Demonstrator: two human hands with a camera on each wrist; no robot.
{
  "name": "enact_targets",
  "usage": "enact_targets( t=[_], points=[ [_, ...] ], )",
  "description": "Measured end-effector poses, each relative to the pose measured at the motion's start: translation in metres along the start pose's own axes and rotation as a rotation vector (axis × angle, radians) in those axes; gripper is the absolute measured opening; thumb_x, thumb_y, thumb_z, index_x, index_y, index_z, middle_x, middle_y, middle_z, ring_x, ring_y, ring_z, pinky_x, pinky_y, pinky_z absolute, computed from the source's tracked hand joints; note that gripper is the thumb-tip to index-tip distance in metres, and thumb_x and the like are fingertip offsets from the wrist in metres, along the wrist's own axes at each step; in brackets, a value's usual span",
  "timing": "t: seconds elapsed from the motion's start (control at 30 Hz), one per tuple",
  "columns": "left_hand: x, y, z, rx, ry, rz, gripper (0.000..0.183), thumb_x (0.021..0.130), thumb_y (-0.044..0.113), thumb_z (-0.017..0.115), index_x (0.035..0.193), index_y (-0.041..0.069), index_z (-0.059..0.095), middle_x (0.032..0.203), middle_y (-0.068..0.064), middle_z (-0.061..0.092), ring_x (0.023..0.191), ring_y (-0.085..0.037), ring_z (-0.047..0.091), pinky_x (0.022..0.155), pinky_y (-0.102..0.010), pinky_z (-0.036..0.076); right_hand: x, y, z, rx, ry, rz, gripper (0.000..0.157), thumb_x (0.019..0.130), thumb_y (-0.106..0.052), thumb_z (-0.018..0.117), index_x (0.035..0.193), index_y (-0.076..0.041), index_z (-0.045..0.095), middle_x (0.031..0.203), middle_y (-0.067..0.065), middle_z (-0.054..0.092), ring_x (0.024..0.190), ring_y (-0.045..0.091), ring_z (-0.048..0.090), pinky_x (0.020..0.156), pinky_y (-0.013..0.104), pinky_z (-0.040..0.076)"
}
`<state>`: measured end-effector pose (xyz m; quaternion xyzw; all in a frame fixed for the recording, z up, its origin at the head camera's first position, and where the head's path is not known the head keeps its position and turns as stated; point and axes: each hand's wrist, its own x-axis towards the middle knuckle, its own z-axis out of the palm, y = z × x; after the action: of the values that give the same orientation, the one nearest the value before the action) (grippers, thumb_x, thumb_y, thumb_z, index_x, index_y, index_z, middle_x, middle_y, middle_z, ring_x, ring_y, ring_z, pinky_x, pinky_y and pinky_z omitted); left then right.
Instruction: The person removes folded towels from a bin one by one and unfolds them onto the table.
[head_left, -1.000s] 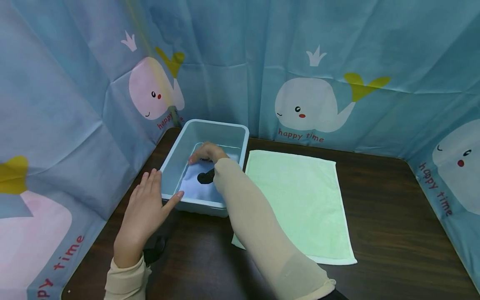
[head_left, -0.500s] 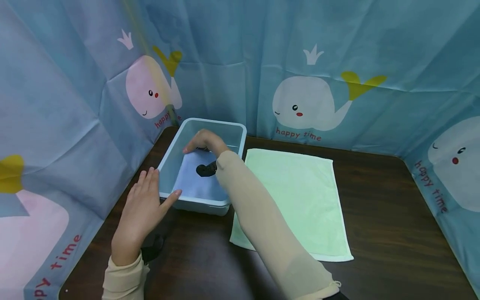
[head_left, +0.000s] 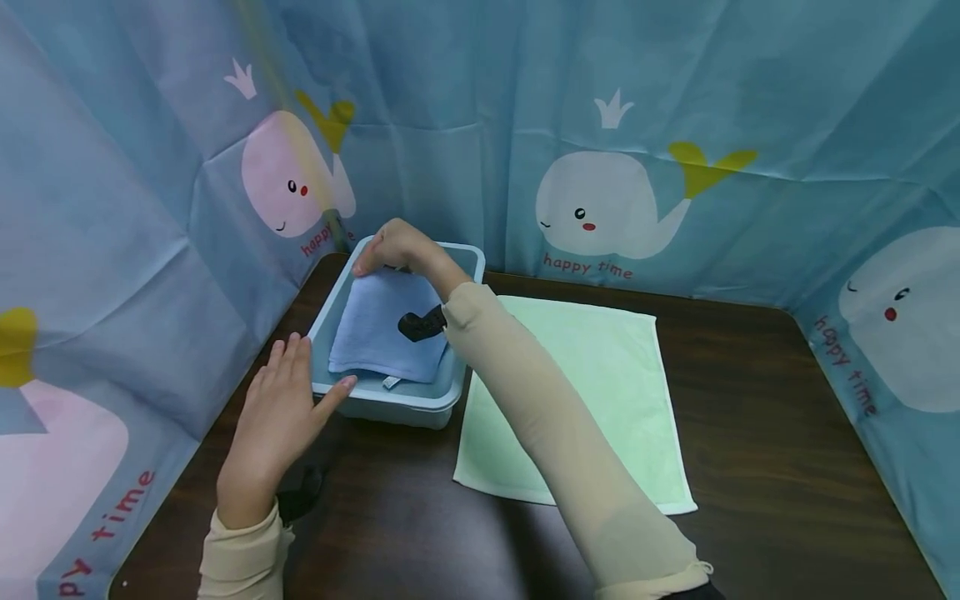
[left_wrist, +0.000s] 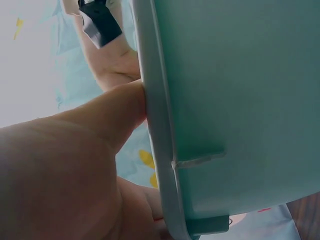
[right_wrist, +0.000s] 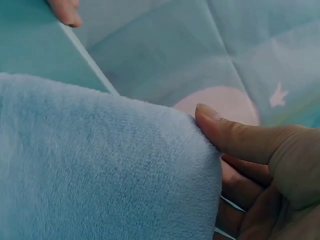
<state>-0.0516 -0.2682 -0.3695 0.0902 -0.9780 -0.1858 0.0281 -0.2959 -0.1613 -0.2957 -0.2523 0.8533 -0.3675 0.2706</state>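
A folded blue towel with a small white tag at its near edge hangs tilted in the mouth of a light blue plastic bin. My right hand pinches the towel's far edge; in the right wrist view the thumb lies on the fluffy cloth with the fingers behind it. With fingers extended, my left hand rests against the bin's near left corner. The left wrist view shows its thumb touching the bin's rim.
Right of the bin, a pale green towel lies flat on the dark wooden table, partly under my right forearm. A blue curtain printed with whales surrounds the table on the left, back and right.
My right hand has risen from inside the bin, bringing the blue towel up from the bottom toward the rim. The left hand stays at the bin's corner.
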Motion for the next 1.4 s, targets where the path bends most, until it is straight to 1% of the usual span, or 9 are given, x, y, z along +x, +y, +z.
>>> enact_targets(
  t=[0.07, 0.13, 0.37, 0.6, 0.77, 1.03, 1.2, 1.27, 1.4],
  points=[
    [0.001, -0.001, 0.000, -0.002, -0.008, -0.005, 0.098, 0.097, 0.060, 0.048, 0.155, -0.009, 0.009, 0.162, -0.033, 0.008, 0.152, -0.049, 0.002, 0.118, -0.071, 0.010, -0.005, -0.003, -0.002, -0.009, 0.010, -0.046, 0.014, 0.084, -0.028, 0.079, 0.089, -0.016, 0.082, 0.101, -0.003, 0.075, 0.086, 0.011, 0.059, 0.069, 0.023, 0.045],
    [0.001, -0.002, 0.000, 0.000, -0.016, -0.011, 0.099, 0.097, 0.060, 0.047, 0.155, -0.009, 0.008, 0.162, -0.033, 0.008, 0.152, -0.049, 0.002, 0.117, -0.071, 0.010, -0.009, -0.006, -0.004, -0.014, 0.021, -0.091, 0.013, 0.084, -0.028, 0.079, 0.089, -0.016, 0.082, 0.099, -0.003, 0.076, 0.086, 0.010, 0.058, 0.066, 0.021, 0.043],
    [0.001, -0.005, -0.001, 0.002, -0.022, -0.011, 0.100, 0.097, 0.064, 0.042, 0.155, -0.009, 0.006, 0.162, -0.033, 0.004, 0.151, -0.050, 0.001, 0.117, -0.072, 0.010, -0.034, -0.026, -0.018, 0.008, 0.071, -0.195, 0.012, 0.084, -0.026, 0.080, 0.090, -0.016, 0.082, 0.096, -0.003, 0.078, 0.099, 0.009, 0.062, 0.079, 0.022, 0.048],
    [0.001, -0.008, 0.000, -0.004, -0.005, 0.003, 0.099, 0.098, 0.065, 0.040, 0.155, -0.010, 0.007, 0.162, -0.034, 0.006, 0.151, -0.050, 0.001, 0.117, -0.071, 0.010, -0.072, -0.049, -0.046, 0.065, 0.153, -0.318, 0.013, 0.081, -0.022, 0.082, 0.092, -0.014, 0.082, 0.096, -0.002, 0.078, 0.097, 0.008, 0.062, 0.080, 0.018, 0.048],
    [0.005, -0.008, 0.000, -0.007, 0.019, 0.019, 0.098, 0.098, 0.063, 0.041, 0.155, -0.010, 0.009, 0.161, -0.034, 0.007, 0.151, -0.050, 0.003, 0.118, -0.071, 0.009, -0.100, -0.053, -0.068, 0.113, 0.244, -0.375, 0.014, 0.081, -0.021, 0.083, 0.093, -0.015, 0.082, 0.099, -0.001, 0.078, 0.095, 0.008, 0.064, 0.080, 0.019, 0.050],
    [0.010, -0.007, 0.003, -0.010, 0.022, 0.034, 0.098, 0.098, 0.060, 0.045, 0.154, -0.011, 0.009, 0.160, -0.035, 0.009, 0.151, -0.051, 0.005, 0.118, -0.071, 0.010, -0.143, -0.028, -0.100, 0.184, 0.370, -0.398, 0.017, 0.080, -0.022, 0.083, 0.096, -0.016, 0.081, 0.099, 0.000, 0.077, 0.095, 0.013, 0.066, 0.083, 0.024, 0.050],
    [0.011, -0.007, 0.003, 0.000, 0.020, 0.042, 0.099, 0.098, 0.060, 0.047, 0.154, -0.012, 0.009, 0.160, -0.035, 0.009, 0.150, -0.052, 0.006, 0.116, -0.072, 0.011, -0.169, 0.000, -0.122, 0.245, 0.469, -0.417, 0.020, 0.080, -0.022, 0.084, 0.097, -0.013, 0.081, 0.094, -0.001, 0.077, 0.090, 0.016, 0.066, 0.076, 0.026, 0.049],
    [0.012, -0.007, 0.003, 0.004, 0.019, 0.044, 0.100, 0.097, 0.062, 0.045, 0.154, -0.012, 0.009, 0.160, -0.035, 0.009, 0.150, -0.052, 0.005, 0.116, -0.072, 0.011, -0.181, 0.012, -0.130, 0.265, 0.509, -0.398, 0.020, 0.079, -0.023, 0.084, 0.097, -0.013, 0.081, 0.093, -0.003, 0.077, 0.088, 0.015, 0.065, 0.070, 0.027, 0.048],
    [0.012, -0.010, 0.003, -0.005, 0.016, 0.048, 0.100, 0.097, 0.062, 0.045, 0.154, -0.012, 0.008, 0.160, -0.036, 0.008, 0.151, -0.051, 0.003, 0.117, -0.072, 0.010, -0.204, 0.036, -0.143, 0.298, 0.591, -0.369, 0.020, 0.078, -0.021, 0.085, 0.095, -0.011, 0.081, 0.088, -0.005, 0.078, 0.087, 0.015, 0.066, 0.067, 0.026, 0.048]
  ],
)
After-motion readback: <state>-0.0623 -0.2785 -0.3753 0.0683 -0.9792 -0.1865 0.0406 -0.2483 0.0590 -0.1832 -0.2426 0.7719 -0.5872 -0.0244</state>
